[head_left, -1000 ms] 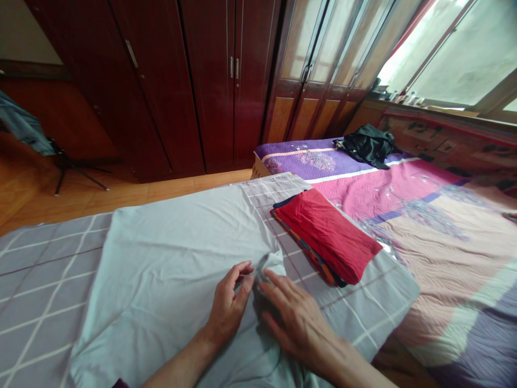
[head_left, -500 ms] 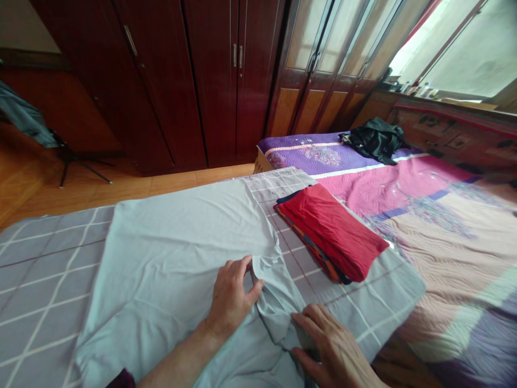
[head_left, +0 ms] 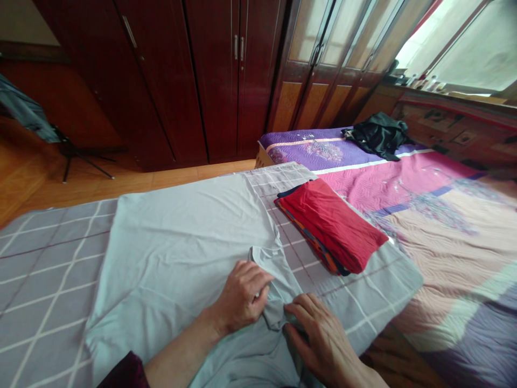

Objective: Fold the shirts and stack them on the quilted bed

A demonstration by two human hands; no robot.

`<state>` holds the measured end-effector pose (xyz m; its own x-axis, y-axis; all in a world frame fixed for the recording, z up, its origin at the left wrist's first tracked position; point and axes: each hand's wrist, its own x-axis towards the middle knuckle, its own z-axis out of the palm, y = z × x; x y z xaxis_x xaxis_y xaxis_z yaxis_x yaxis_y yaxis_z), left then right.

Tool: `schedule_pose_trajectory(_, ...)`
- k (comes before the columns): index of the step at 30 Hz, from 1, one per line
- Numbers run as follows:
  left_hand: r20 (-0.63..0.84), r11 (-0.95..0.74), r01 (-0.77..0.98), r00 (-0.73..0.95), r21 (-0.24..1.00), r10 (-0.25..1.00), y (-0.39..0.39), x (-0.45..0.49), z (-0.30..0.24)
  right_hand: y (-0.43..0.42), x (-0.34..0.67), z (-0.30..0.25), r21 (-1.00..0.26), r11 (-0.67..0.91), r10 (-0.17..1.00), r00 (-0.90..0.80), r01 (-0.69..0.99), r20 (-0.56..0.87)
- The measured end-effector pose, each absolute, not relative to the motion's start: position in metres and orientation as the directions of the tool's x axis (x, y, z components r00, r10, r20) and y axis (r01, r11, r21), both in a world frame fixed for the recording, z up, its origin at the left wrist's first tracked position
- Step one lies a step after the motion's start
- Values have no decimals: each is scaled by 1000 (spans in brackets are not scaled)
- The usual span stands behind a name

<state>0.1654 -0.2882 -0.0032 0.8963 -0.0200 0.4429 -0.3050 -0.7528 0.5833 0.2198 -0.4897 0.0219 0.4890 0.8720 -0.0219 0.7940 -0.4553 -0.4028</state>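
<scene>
A pale grey-green shirt [head_left: 189,226] lies spread over a grey checked sheet, with light wrinkles across it. Its sleeve part [head_left: 272,269] is folded inward along the right side. My left hand [head_left: 244,295] rests on the shirt beside this folded part, fingers curled and thumb closed against them on the cloth. Lower right, my right hand [head_left: 319,337] pinches the end of the sleeve part between thumb and fingers. The shirt's near end bunches toward me between my forearms and runs out of view.
A folded red garment [head_left: 331,221] tops a small stack right of the shirt. The checked sheet [head_left: 52,269] shows at left. Beyond lies a bed with a patchwork cover [head_left: 424,226] and black clothing [head_left: 379,134]. Dark red wardrobes [head_left: 218,81] stand behind; a tripod [head_left: 76,153] is at far left.
My left hand has moved slightly right and down along the folded sleeve part, and its fingers have closed. My right hand has shifted a little up and left, with the sleeve end.
</scene>
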Motion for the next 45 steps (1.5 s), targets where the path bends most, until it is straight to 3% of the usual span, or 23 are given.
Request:
schedule_pose_trajectory(2, 379, -742, -355, 914, 569, -147, -291, 163, 1, -490, 220, 21, -415, -467, 860, 509, 781, -9)
schedule_pose_trajectory(4, 341, -750, -361, 920, 554, -191, -291, 162, 5, -490, 221, 21, -423, -485, 846, 534, 765, -4)
schedule_pose_trajectory(8, 340, -771, -350, 922, 532, -184, -287, 159, 11, -491, 222, 23, -427, -487, 840, 542, 762, 10)
schedule_pose_trajectory(14, 296, -699, -356, 931, 620, -212, -288, 158, 11, -494, 219, 24, -381, -421, 895, 446, 823, -26)
schedule_pose_trajectory(20, 298, -748, -368, 925, 552, -235, -287, 158, 7, -498, 218, 17, -353, -389, 907, 420, 851, 13)
schedule_pose_trajectory(26, 363, -636, -321, 929, 702, -68, -280, 160, 7, -495, 224, 29, -431, -315, 935, 354, 846, 11)
schedule_pose_trajectory(31, 408, -712, -108, 874, 694, 265, -273, 167, 1, -484, 252, 37, -410, -370, 901, 430, 833, 60)
schedule_pose_trajectory(33, 403, -728, -30, 849, 685, 343, -272, 171, -4, -473, 273, 36, -371, -414, 873, 479, 831, 98)
schedule_pose_trajectory(41, 353, -836, 125, 866, 535, 355, -270, 185, -24, -416, 344, 21, -233, -506, 840, 536, 831, 88)
schedule_pose_trajectory(45, 359, -820, 118, 858, 560, 369, -269, 186, -24, -407, 352, 16, -246, -499, 840, 533, 831, 99)
